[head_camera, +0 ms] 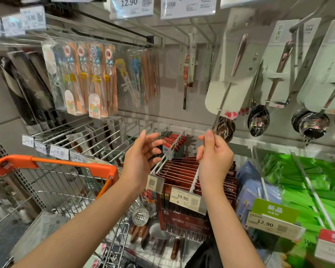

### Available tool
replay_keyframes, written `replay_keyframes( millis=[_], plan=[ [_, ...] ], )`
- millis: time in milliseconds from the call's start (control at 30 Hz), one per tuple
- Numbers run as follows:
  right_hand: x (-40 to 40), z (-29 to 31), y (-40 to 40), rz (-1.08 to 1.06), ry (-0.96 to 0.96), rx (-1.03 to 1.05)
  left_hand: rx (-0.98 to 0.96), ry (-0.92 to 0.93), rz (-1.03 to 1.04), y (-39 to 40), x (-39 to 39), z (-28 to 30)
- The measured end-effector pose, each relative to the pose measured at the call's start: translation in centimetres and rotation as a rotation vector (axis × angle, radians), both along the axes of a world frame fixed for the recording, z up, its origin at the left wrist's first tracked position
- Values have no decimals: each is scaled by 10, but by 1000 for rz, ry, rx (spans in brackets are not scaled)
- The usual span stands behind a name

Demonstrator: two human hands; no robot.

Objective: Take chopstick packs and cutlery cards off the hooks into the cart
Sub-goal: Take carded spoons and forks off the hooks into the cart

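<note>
Head view: right hand [214, 157] is raised in front of the hook wall, fingers curled, thumb & forefinger pinching the lower end of a spoon card [229, 74] at the spoon bowls [225, 128]. The card hangs tilted from a hook near the top of the display, pale w/ a long steel handle down its middle. Left hand [141, 161] is up beside it, fingers spread & relaxed, gripping nothing, just in front of a white hook rail [166, 157]. Below both hands, red chopstick packs [184, 171] hang in a dense row on hooks, w/ a 39.90 price tag [186, 199] at the front. More spoon cards [282, 70] hang right of the held one. Kids' chopstick packs [91, 78] hang upper left. Green packs [306, 182] fill the hooks at lower right. Cart [52, 165] w/ orange rim sits lower left; its wire basket holds flat packs, too blurred to name.
</note>
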State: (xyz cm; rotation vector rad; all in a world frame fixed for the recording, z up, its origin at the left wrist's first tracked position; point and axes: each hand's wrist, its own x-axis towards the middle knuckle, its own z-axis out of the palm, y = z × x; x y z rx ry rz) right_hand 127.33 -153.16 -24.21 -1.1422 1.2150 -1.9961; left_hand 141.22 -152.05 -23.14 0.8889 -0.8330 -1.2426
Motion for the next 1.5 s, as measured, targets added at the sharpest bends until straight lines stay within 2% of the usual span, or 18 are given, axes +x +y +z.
replay_keyframes(
  millis=[267, 467, 533, 633, 700, 833, 1000, 1167, 1333, 1400, 1500],
  plan=[
    [-10, 2, -8, -9, 6, 128, 60, -84, -47, -2, 0, -4],
    [-19, -5, -15, 187, 47, 471, 238, -219, -124, -5, 1, -8],
    [-14, -7, -13, 274, 49, 557, 305, -349, -181, -6, 5, -7],
    [-4, -4, -8, 355, 77, 594, 326, -808, -274, -4, 19, 8],
    [4, 2, -2, 402, 131, 574, 283, -925, -222, -5, 36, 23],
    [29, 13, 11, 480, 349, 479, 246, -754, -35, 5, 83, 41],
    [79, 26, 34, 656, 523, 319, 248, -633, 86, 40, 140, 28],
    [135, 32, 49, 835, 711, 213, 351, -588, 188, 70, 200, -9],
    [199, 13, 53, 983, 961, 201, 548, -469, 197, 101, 239, -69],
    [223, -2, 54, 1039, 1114, 239, 649, -397, 197, 111, 248, -99],
    [246, -17, 57, 1221, 1500, 364, 799, -264, 171, 129, 258, -144]
  ],
)
